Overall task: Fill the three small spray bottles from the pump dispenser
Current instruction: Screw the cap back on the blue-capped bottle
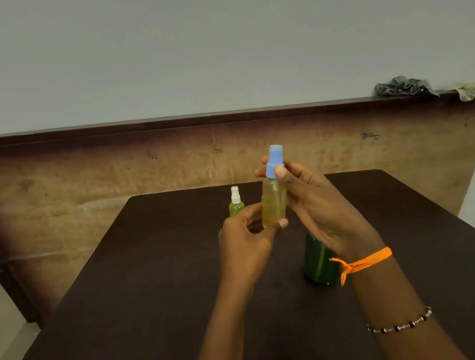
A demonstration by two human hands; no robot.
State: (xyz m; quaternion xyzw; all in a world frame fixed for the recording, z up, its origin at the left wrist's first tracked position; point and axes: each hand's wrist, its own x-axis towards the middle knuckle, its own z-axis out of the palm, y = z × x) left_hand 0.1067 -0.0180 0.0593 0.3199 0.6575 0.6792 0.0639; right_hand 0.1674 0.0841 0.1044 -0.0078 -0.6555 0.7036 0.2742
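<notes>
A small clear spray bottle (274, 202) with yellow liquid and a blue spray cap is held upright above the dark table (144, 305). My left hand (248, 241) grips its lower end between thumb and fingers. My right hand (312, 202) pinches the blue cap with thumb and fingertips. A second small spray bottle (236, 202) with a white cap and yellow liquid stands on the table just behind my left hand. The dark green pump dispenser bottle (317, 260) stands under my right wrist; its top is hidden by my hand.
A brown wooden panel (103, 177) rises behind the table. Crumpled cloths (403, 86) lie on its top edge at the far right. Pale floor shows at the left of the table.
</notes>
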